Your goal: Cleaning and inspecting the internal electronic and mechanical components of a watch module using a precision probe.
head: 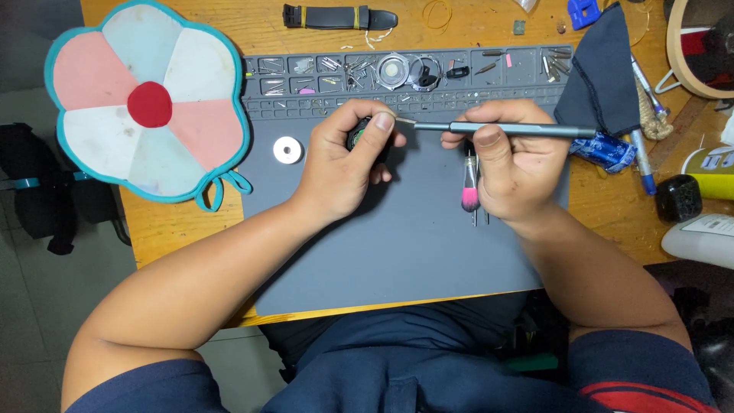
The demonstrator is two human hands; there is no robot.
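1. Wooden counter (191, 222), orange-brown, carries a grey rubber work mat (397, 252) whose far edge is moulded into a row of small compartments (489, 70) holding screws, pins and other small metal parts.
2. Left hand (344, 164): grip closed around a small round black watch body (359, 136), held above the mat's upper middle. Only a dark rim with a hint of green inside shows between the fingers.
3. Right hand (512, 172): grip closed on a slim grey metal hand tool (505, 128), lying level, its flat pale tip touching the watch body.
4. Pink-bristled brush (469, 191) lies on the mat, partly under the right hand.
5. White ring-shaped disc (287, 150) rests on the mat left of the left hand.
6. Flower-shaped pink, white and teal cloth pad (145, 103) lies at the counter's left edge.
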